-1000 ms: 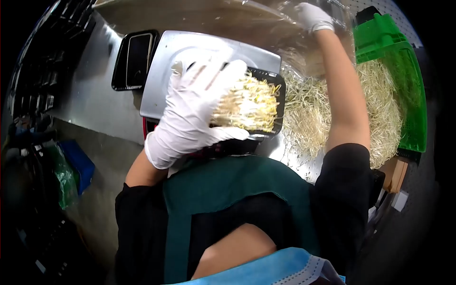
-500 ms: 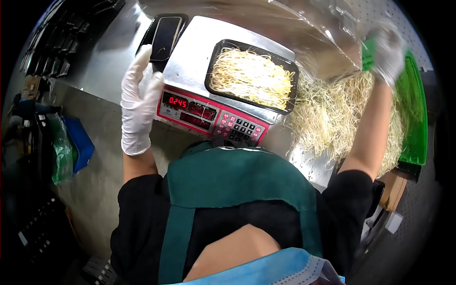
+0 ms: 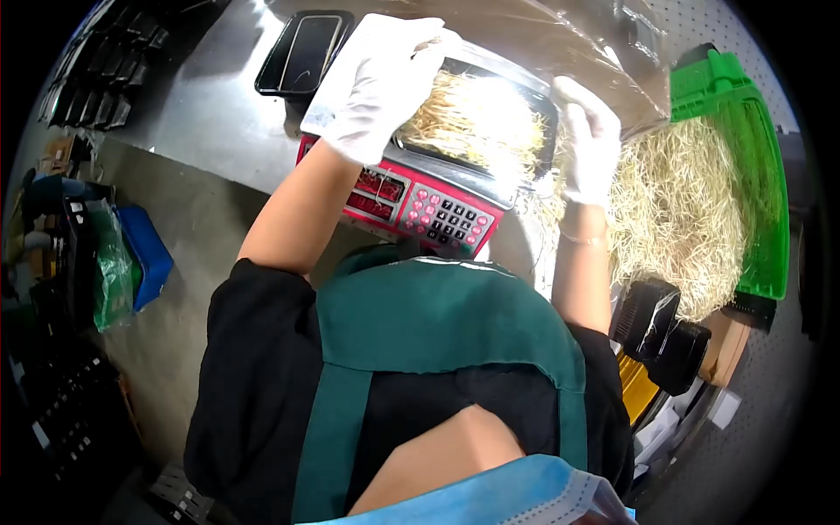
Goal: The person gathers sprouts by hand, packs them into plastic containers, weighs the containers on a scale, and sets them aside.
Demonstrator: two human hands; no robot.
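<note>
Surface [image 3: 201, 114] carries scale [image 3: 446, 214], scale carries tray [image 3: 549, 131]

Our left hand [image 3: 385, 83] bends over the tray's far left corner, our right hand [image 3: 591, 144] curves beside its right end; we cannot tell if either grips. Level, gentle handling should keep our sprouts [image 3: 446, 105] inside.

Black tray [image 3: 549, 131] filled with pale, thin sprouts [image 3: 459, 114], flat atop the red-fronted scale [image 3: 418, 197]
</note>
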